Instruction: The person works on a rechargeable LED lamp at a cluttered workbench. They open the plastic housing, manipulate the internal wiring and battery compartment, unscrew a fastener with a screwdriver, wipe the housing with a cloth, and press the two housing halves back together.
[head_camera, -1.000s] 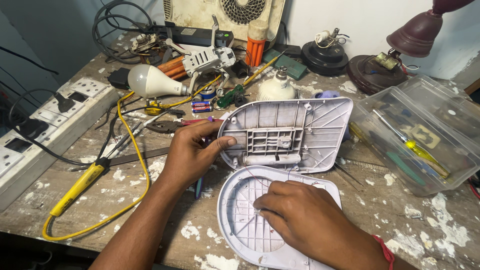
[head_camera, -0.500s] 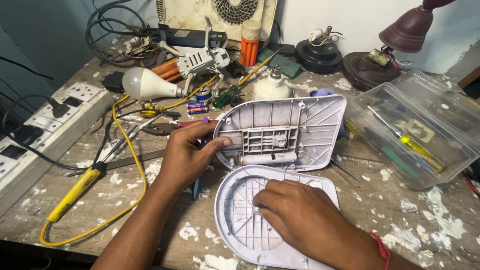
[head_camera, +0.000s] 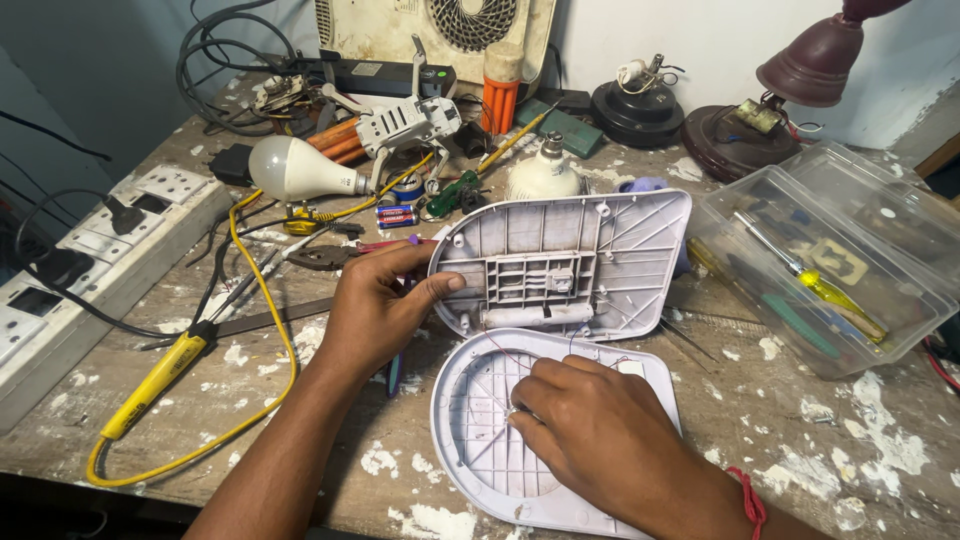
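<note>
Two halves of a plastic casing, opened up.
Left hand (head_camera: 375, 310) pinches upper shell (head_camera: 570, 265); right hand (head_camera: 600, 440), fingers curled, probes lower shell (head_camera: 480, 430) at six o'clock.

At the centre of the frame the left hand (head_camera: 375, 305) grips the left edge of a pale plastic casing half (head_camera: 565, 265) that stands tilted up, ribbed inside facing the camera, thumb pressed on its inner face. Just below it the right hand (head_camera: 600, 440) rests inside the second casing half (head_camera: 480, 440), which lies flat on the paint-spattered counter (head_camera: 790, 440), fingertips curled down near thin wires. A yellow soldering iron (head_camera: 150, 385) lies at lower left, a white bulb (head_camera: 290, 168) at upper left, and a clear plastic box (head_camera: 830, 255) of screwdrivers at right.
</note>
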